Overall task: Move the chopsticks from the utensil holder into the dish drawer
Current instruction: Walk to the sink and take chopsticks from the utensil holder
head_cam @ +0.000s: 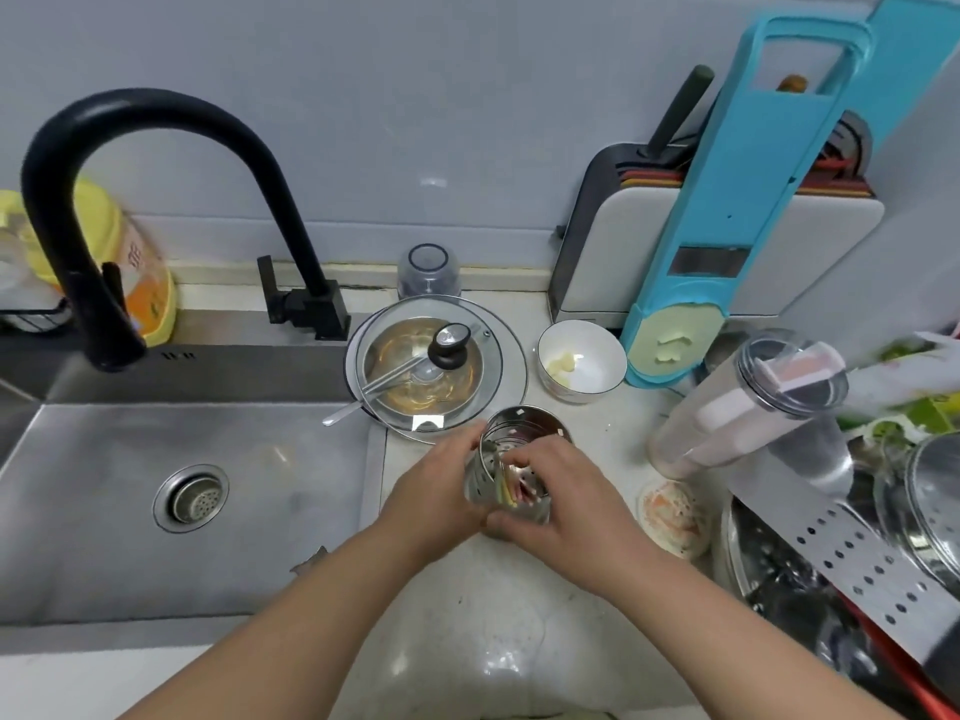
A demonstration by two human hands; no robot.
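Note:
A perforated steel utensil holder (524, 433) stands on the pale counter in the middle of the view. Coloured chopsticks (511, 488), yellow, pink and red, lie inside it. My left hand (441, 491) wraps around the holder's left side and steadies it. My right hand (561, 496) curls over the rim from the right, its fingertips reaching down into the holder at the chopsticks' tops while the thumb presses on the holder's near wall. Whether the fingers have closed on the chopsticks is hidden. No dish drawer is in view.
A steel sink (104, 511) with a black faucet (93, 163) fills the left. Behind the holder sit a pan under a glass lid (431, 371) and a white bowl (582, 363). A clear tumbler (748, 407), a steel basin (779, 574) and a blue slicer (727, 226) crowd the right.

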